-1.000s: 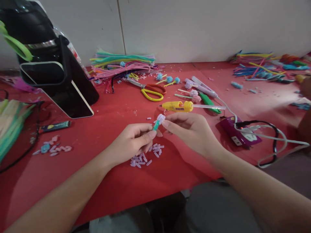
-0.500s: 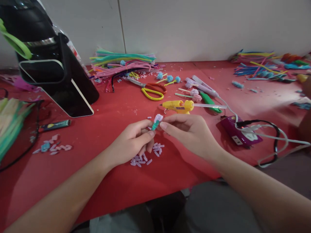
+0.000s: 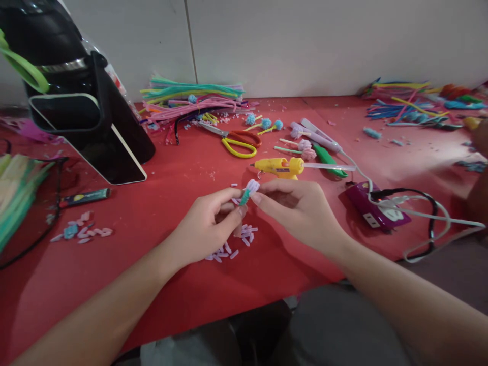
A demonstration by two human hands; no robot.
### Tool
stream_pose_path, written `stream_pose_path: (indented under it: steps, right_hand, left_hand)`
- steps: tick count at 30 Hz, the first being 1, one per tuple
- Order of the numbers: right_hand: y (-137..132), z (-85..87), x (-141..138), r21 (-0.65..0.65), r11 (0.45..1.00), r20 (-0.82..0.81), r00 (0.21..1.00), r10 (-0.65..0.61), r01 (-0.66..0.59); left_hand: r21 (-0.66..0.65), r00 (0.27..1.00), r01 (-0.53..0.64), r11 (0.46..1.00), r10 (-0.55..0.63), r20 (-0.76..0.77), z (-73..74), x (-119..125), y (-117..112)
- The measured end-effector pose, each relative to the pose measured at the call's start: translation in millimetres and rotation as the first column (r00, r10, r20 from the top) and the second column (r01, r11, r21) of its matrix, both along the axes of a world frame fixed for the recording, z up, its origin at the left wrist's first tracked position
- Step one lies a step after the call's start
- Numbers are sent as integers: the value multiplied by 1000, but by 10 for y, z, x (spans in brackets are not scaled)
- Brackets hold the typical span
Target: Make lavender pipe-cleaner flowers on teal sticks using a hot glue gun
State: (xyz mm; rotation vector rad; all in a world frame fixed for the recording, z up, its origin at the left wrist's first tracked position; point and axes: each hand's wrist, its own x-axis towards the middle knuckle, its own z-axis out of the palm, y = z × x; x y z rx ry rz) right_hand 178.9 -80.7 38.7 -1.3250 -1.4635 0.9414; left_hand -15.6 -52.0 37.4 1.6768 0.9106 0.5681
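My left hand (image 3: 208, 223) pinches a small pipe-cleaner flower (image 3: 252, 186) by its green base, between thumb and forefinger. Its fuzzy lilac petals stand tilted up to the right. Against those petals my right hand (image 3: 305, 211) is closed, thumb and forefinger pressed together; whether a loose petal is between them is hidden. Under my left fingers lie cut lilac pipe-cleaner pieces (image 3: 248, 234), partly covered by the hand. Just beyond both hands rests a yellow hot glue gun (image 3: 280, 165) with a clear glue stick in its rear.
Scissors (image 3: 240, 145) and finished blue flowers (image 3: 266, 123) lie behind the glue gun. Pipe-cleaner bundles (image 3: 194, 94) line the wall. At left stand a black bottle (image 3: 129, 122) and pink pieces (image 3: 84, 229); at right, a purple power strip (image 3: 377, 208) with cables. Another person's hand (image 3: 479, 137) shows far right.
The flower has shifted slightly right and its petals now meet my right fingertips. My left hand has turned a little with it, covering more of the lilac pieces.
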Motion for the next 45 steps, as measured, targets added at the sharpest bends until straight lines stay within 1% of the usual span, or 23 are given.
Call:
stream_pose_path:
  steps: [7,15,19,21,23,24,25,26,28,29,30,31,33,34,35,36,37,39,40,41,43,45]
  right_hand:
    - [-3,20,15,-10,1000,1,1000,20,-20]
    - [2,10,38,-25,999,-23,999,40,-40]
    - [21,9,41,-28,998,-13,998,56,-57]
    - [24,32,80,-54,994,8,996,93,-92]
    - [14,68,170,-118,982,101,982,160,-148]
    - [5,84,234,-159,974,192,963,191,-162]
    - [-3,98,308,-198,968,309,928,210,-153]
    - [-9,105,386,-231,966,444,870,213,-118]
    - [-1,101,535,-275,961,675,712,194,-1]
    - [16,88,596,-272,960,751,639,166,70]
    - [42,69,643,-243,960,804,582,119,140]
    - [77,43,677,-196,961,836,546,58,198]
    - [169,-28,706,-89,959,849,524,-68,269]
    - [220,-73,705,-55,959,838,534,-107,279]
    - [271,-123,699,-42,961,816,565,-125,273]
    - [319,-175,688,-39,966,780,613,-130,254]
    - [361,-228,675,-45,973,725,678,-124,226]
    - [416,-325,647,-55,986,563,820,-98,155]
    - [426,-364,631,-56,991,472,878,-82,122]
    - [425,-394,613,-54,993,390,918,-72,101]
    - [392,-429,568,-53,996,270,961,-61,78]
    - [333,-432,505,-40,998,191,981,-30,38]
  left_hand:
    - [66,1000,15,998,-14,-16,-38,-22,5]
    - [110,999,28,994,-24,-43,-3,-21,8]
    - [113,999,27,993,-22,-41,-12,-24,7]
    - [97,999,13,995,-9,-37,-32,-27,24]
    - [90,998,-36,995,40,-44,-56,-34,54]
    - [90,996,-66,994,72,-55,-66,-40,73]
    - [94,992,-96,991,103,-69,-75,-47,94]
    - [100,988,-124,987,132,-83,-82,-56,115]
    - [106,979,-164,981,175,-104,-89,-71,155]
    - [107,976,-179,978,190,-110,-91,-78,171]
    - [107,972,-191,976,203,-115,-90,-83,185]
    - [110,970,-200,974,212,-117,-89,-87,195]
    - [123,967,-210,970,224,-123,-84,-91,206]
    - [131,964,-217,967,233,-125,-81,-93,208]
    - [139,961,-226,964,243,-128,-79,-95,210]
    - [147,958,-237,960,256,-131,-77,-98,212]
    - [155,954,-247,957,268,-132,-77,-102,215]
    - [175,947,-268,948,292,-135,-83,-113,231]
    - [185,944,-274,944,301,-138,-89,-121,244]
    - [196,940,-279,940,309,-144,-97,-128,259]
    - [214,932,-285,934,322,-167,-118,-144,292]
    - [233,925,-288,929,333,-182,-139,-158,319]
